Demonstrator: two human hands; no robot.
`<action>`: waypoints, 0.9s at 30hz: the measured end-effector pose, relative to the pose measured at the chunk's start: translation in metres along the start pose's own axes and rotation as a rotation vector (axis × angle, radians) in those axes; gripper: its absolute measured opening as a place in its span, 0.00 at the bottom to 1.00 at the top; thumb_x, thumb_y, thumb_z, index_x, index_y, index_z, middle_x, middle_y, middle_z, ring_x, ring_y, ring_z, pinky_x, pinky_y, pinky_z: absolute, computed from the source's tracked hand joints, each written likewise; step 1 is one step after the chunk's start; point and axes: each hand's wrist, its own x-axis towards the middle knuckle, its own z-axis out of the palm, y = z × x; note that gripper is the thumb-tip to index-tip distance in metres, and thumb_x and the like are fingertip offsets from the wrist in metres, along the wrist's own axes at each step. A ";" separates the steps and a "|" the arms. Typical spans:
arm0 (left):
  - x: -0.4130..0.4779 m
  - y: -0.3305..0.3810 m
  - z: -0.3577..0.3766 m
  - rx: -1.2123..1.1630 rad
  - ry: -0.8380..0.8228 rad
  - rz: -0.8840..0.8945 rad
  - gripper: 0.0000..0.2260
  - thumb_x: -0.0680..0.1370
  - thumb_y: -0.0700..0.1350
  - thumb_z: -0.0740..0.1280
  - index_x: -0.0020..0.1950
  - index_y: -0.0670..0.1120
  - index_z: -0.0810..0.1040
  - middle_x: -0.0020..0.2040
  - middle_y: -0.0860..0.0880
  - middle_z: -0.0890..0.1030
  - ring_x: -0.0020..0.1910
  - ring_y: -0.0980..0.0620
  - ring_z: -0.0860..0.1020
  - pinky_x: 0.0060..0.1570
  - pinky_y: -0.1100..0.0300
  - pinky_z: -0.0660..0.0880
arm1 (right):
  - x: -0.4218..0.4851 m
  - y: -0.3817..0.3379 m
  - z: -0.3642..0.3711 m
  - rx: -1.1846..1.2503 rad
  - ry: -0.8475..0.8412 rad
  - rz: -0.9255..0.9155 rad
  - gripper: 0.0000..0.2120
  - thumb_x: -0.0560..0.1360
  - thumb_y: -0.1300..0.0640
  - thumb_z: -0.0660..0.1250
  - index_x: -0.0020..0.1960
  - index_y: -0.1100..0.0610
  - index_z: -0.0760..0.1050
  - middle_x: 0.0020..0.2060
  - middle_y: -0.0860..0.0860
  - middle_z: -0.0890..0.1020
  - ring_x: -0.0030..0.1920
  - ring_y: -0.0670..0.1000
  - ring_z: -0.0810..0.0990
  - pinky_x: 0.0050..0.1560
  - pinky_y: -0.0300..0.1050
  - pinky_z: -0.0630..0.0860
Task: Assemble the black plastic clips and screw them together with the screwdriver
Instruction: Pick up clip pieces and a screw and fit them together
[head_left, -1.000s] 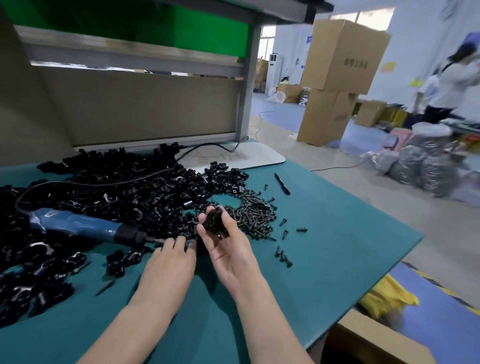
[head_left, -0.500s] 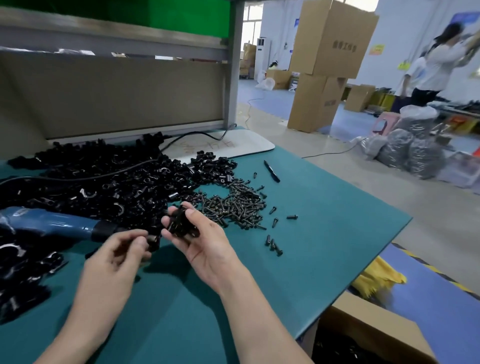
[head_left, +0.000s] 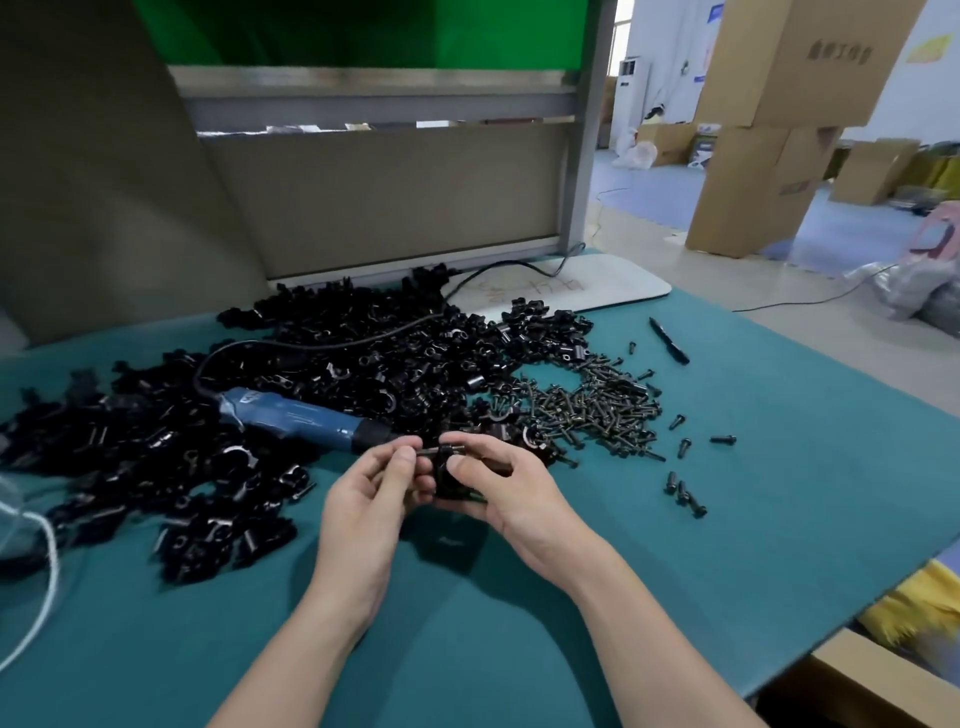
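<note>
Above the teal tabletop (head_left: 675, 545), a black plastic clip (head_left: 448, 480) is gripped in the right hand (head_left: 514, 493) and a small dark screw (head_left: 425, 453) is pinched against it by the left hand (head_left: 374, 488), where the screw could be dropped if misaligned.

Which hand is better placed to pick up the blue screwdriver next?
Probably the left. The left hand is beside the blue screwdriver and pinches only a small dark piece; the right hand grips the clip, farther from the tool.

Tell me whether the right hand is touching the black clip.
Touching: head view shows the right hand pinching the black clip between thumb and fingers.
</note>
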 end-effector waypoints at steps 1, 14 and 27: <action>0.000 0.000 0.000 -0.009 -0.004 -0.005 0.07 0.82 0.41 0.64 0.54 0.44 0.82 0.41 0.49 0.85 0.38 0.57 0.81 0.41 0.65 0.79 | -0.001 0.000 0.000 -0.022 0.000 -0.002 0.10 0.74 0.58 0.72 0.54 0.52 0.86 0.49 0.53 0.88 0.53 0.53 0.86 0.57 0.53 0.83; 0.003 -0.004 -0.004 0.206 -0.057 -0.002 0.19 0.72 0.60 0.70 0.42 0.43 0.79 0.30 0.51 0.78 0.28 0.53 0.75 0.33 0.56 0.73 | -0.006 -0.001 0.003 -0.251 0.024 -0.062 0.12 0.75 0.55 0.72 0.56 0.46 0.85 0.51 0.51 0.88 0.53 0.50 0.86 0.54 0.45 0.82; -0.003 -0.004 -0.002 0.211 -0.073 0.046 0.15 0.75 0.57 0.68 0.56 0.48 0.78 0.41 0.54 0.84 0.38 0.56 0.81 0.38 0.61 0.79 | -0.004 -0.001 0.003 -0.166 0.035 -0.050 0.14 0.71 0.52 0.74 0.56 0.49 0.85 0.51 0.56 0.88 0.54 0.55 0.87 0.54 0.48 0.83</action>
